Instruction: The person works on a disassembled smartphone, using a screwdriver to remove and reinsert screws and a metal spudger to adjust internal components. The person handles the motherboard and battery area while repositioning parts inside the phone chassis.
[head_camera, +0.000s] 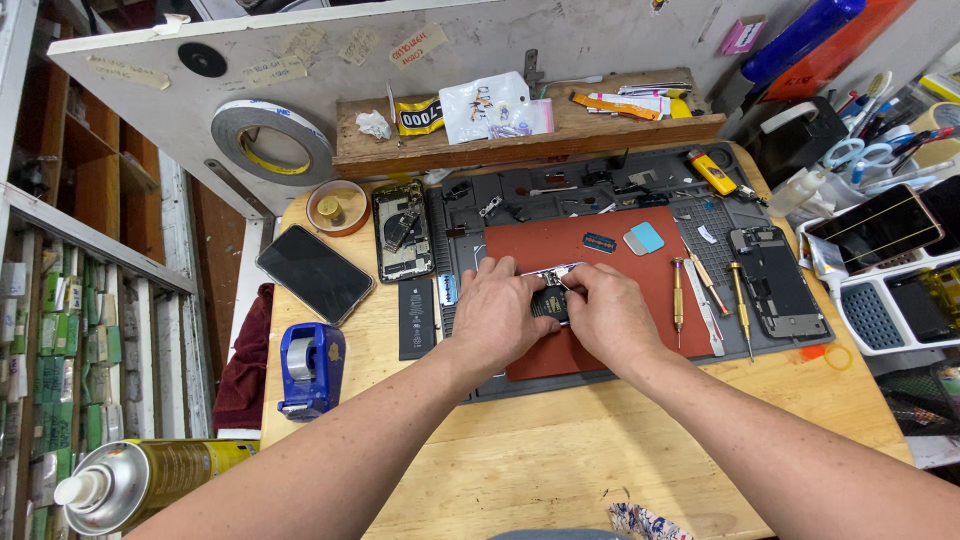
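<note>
Both hands, left hand (497, 310) and right hand (603, 312), had a pinching grip on the small phone part (552, 296) over the red mat (620, 275); steady, light pressure seemed best

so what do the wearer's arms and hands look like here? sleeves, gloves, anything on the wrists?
Both forearms are bare as far as the frame shows: no sleeves in view. The left hand and right hand wear no gloves. No watch, band or ring shows on either wrist or the visible fingers, and no cables or markings.
</note>
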